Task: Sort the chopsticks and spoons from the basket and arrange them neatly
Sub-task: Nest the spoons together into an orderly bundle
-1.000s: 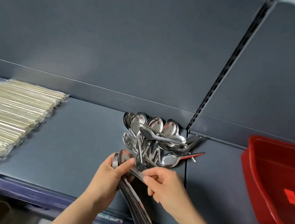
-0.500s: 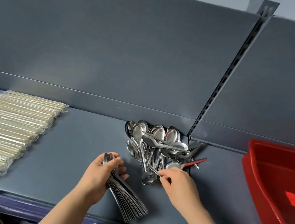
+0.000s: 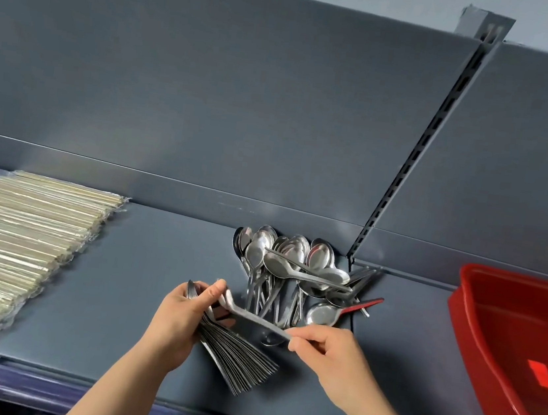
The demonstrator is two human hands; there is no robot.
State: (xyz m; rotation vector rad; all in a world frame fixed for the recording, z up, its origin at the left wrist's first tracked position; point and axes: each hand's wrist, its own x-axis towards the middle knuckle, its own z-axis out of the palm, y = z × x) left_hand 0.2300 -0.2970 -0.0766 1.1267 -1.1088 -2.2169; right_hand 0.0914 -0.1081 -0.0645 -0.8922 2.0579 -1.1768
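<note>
My left hand (image 3: 179,323) grips a nested stack of steel spoons (image 3: 239,361), its handles fanning down to the right. My right hand (image 3: 327,355) pinches the handle end of one more spoon (image 3: 252,318), whose bowl end rests under my left thumb on the stack. Behind them a loose pile of steel spoons (image 3: 292,268) lies against the shelf's back wall. Wrapped chopsticks (image 3: 19,245) lie side by side in a wide row at the left of the grey shelf (image 3: 139,277). The red basket (image 3: 517,347) sits at the right, seemingly empty inside.
A slotted upright post (image 3: 420,156) rises behind the spoon pile where two shelf boards meet. The shelf's front edge (image 3: 70,392) runs just below my wrists. A bare stretch of shelf lies between the chopsticks and the spoons.
My right hand has lifted a single spoon out of the pile and brought it across onto the stack in my left hand. My view has tilted slightly upward.
</note>
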